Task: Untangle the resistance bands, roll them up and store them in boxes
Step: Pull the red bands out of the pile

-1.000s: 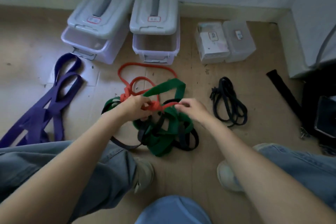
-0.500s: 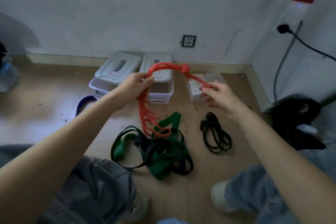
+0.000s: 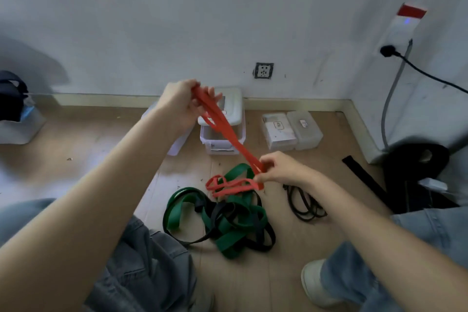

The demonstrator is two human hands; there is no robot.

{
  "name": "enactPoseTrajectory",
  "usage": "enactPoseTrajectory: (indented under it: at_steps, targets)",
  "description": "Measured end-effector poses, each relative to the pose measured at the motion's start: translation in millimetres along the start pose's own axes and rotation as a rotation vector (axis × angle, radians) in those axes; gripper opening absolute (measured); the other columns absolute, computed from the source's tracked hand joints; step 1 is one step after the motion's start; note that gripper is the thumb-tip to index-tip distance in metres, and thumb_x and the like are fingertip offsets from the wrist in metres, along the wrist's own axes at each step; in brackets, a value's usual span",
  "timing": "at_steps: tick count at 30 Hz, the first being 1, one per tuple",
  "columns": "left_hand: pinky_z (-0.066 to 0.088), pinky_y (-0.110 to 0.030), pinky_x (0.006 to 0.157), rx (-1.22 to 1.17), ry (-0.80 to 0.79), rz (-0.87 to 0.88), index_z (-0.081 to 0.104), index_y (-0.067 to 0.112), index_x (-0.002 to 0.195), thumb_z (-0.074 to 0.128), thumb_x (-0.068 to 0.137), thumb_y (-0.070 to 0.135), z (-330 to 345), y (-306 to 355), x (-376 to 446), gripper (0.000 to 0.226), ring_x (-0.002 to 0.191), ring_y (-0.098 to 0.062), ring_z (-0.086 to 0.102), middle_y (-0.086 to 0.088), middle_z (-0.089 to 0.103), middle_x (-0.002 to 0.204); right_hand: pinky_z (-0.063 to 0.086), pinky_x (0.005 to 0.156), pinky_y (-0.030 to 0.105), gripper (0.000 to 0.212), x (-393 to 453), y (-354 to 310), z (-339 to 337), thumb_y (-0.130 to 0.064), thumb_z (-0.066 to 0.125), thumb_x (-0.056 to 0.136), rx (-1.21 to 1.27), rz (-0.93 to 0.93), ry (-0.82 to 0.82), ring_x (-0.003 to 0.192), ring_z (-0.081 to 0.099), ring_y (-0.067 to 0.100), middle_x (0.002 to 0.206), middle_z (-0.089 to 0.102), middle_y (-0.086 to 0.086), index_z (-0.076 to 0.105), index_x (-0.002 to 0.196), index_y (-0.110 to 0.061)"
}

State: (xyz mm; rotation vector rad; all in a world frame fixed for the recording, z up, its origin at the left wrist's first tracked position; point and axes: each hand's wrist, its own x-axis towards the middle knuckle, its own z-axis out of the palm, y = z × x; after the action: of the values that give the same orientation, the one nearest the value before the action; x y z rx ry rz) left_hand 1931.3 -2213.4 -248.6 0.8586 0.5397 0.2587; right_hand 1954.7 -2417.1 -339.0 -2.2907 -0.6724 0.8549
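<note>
A red resistance band (image 3: pixel 222 129) runs taut and slanted between my two hands. Raised near the wall, my left hand (image 3: pixel 181 104) grips its upper end. Lower and to the right, my right hand (image 3: pixel 281 168) pinches the band, and a loose red loop hangs from there over the floor pile. That pile is a green band (image 3: pixel 228 233) tangled with a black band (image 3: pixel 263 233). Behind the red band an open white box (image 3: pixel 222 139) stands with its lid resting on top. My left arm hides most of a second box beside it.
Two small clear lidded boxes (image 3: pixel 291 129) sit right of the open box. A thin black band (image 3: pixel 304 204) lies coiled on the floor to the right. Dark equipment (image 3: pixel 415 172) and a cable fill the right corner. My knees and a white shoe (image 3: pixel 319 284) frame the pile.
The red band has come free of the pile. My left hand has risen toward the wall and my right hand has dropped, so the band now slants instead of arching between them.
</note>
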Motion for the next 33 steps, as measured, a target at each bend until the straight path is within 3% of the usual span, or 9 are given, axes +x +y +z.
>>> enactPoseTrajectory:
  at_steps: [3,5,7,12,16,20,24,28,33]
  targets:
    - [0.054,-0.029,0.055,0.724,0.061,-0.041,0.051,0.003,0.078,0.041,0.097,0.014,-36.6,-18.3,16.4,0.024,0.061,-0.025,0.064,-0.016,0.061,0.071,0.051,0.058,0.026,0.008,-1.3,5.0,-3.2,-0.005,0.060,0.086,0.159,0.035,0.233,0.069,0.063,0.017,0.084,0.064,0.015,0.058,0.091,0.001]
    - [0.051,-0.036,0.074,1.424,-0.032,-0.286,0.060,0.003,0.092,0.041,0.097,0.036,-63.5,-26.2,15.1,0.038,0.080,-0.027,0.060,-0.015,0.064,0.093,0.047,0.044,0.021,0.003,-6.5,-7.6,-24.8,-0.004,0.055,0.089,0.364,-0.014,0.403,0.050,0.059,0.008,0.074,0.061,0.010,0.054,0.087,-0.002]
    - [0.045,-0.031,0.070,1.855,-0.096,-0.303,0.060,0.003,0.100,0.044,0.091,0.053,-74.0,-32.2,14.2,0.053,0.079,-0.021,0.056,-0.009,0.064,0.095,0.048,0.045,0.024,0.010,-10.9,-28.2,-43.1,-0.006,0.056,0.088,0.359,-0.121,0.437,0.045,0.056,0.007,0.069,0.059,0.005,0.051,0.081,-0.012]
    - [0.047,-0.025,0.097,0.946,-0.780,0.063,0.048,0.030,0.128,0.074,0.076,0.033,-41.3,-59.0,-5.3,0.059,0.118,-0.005,0.054,0.012,0.059,0.125,0.054,0.061,0.026,0.015,-23.2,-79.0,-43.6,-0.002,0.062,0.084,0.315,-0.416,0.179,0.063,0.058,0.006,0.070,0.057,-0.006,0.055,0.087,-0.014]
    - [0.053,-0.027,0.087,1.045,-0.894,-0.172,0.062,0.012,0.108,0.064,0.086,0.012,-46.6,-124.8,-21.1,0.022,0.094,-0.014,0.066,-0.001,0.069,0.103,0.040,0.045,0.017,0.017,-24.6,-73.1,-71.3,-0.002,0.058,0.084,0.723,-0.505,0.244,0.045,0.045,0.002,0.054,0.048,-0.014,0.049,0.080,-0.016]
    - [0.055,-0.023,0.063,0.902,-0.671,-0.375,0.061,0.003,0.100,0.061,0.088,0.019,-77.0,-134.7,-17.0,0.020,0.066,-0.014,0.065,0.001,0.067,0.075,0.039,0.041,0.016,0.023,-1.6,-32.6,-66.9,-0.002,0.059,0.087,0.443,-0.184,0.444,0.050,0.048,0.009,0.063,0.049,-0.001,0.046,0.075,-0.016]
    - [0.047,-0.018,0.045,0.477,-0.470,-0.543,0.050,0.010,0.092,0.061,0.079,0.034,-103.2,-104.5,-5.4,0.029,0.041,-0.002,0.037,0.006,0.046,0.058,0.046,0.049,0.024,0.020,36.6,-17.1,-60.4,-0.005,0.060,0.088,0.482,-0.036,0.560,0.058,0.053,0.014,0.072,0.054,0.004,0.044,0.080,-0.015]
    - [0.039,-0.014,0.041,0.691,-0.480,-0.664,0.050,0.005,0.112,0.067,0.074,0.037,-135.2,-81.5,6.4,0.052,0.043,-0.002,0.037,0.006,0.048,0.056,0.051,0.041,0.023,0.018,92.1,-40.8,-30.2,0.006,0.048,0.092,0.641,-0.013,0.453,0.045,0.055,0.012,0.071,0.051,0.010,0.041,0.099,-0.009]
    - [0.033,-0.014,0.033,0.517,0.017,-0.487,0.048,0.012,0.082,0.076,0.062,0.022,-200.6,-60.2,55.7,0.035,0.035,-0.002,0.034,0.006,0.039,0.048,0.056,0.078,0.049,0.023,157.9,-69.4,28.0,0.008,0.045,0.090,0.672,0.009,0.397,0.078,0.066,0.032,0.097,0.058,0.017,0.054,0.095,-0.012]
